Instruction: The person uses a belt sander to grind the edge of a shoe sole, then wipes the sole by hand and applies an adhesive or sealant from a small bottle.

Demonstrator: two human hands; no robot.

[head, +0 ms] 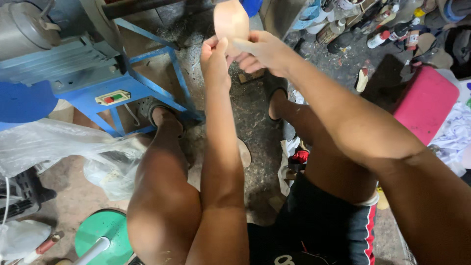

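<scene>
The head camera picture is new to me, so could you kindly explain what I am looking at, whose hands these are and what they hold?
There is only one picture, taken by a camera worn on a seated person's head, looking down over their arms, bare knees and sandalled feet to the floor. No robot is involved. The left hand and the right hand are the wearer's own; together they pinch a thin, tan, rounded piece, possibly a shoe insole, held up in front of them. To the left stands a blue metal machine frame with a small switch box, and beneath it a crumpled clear plastic bag. A green disc lies at the lower left. A pink stool sits at the right, with bottles cluttered beyond it on the dirty concrete floor.
</scene>
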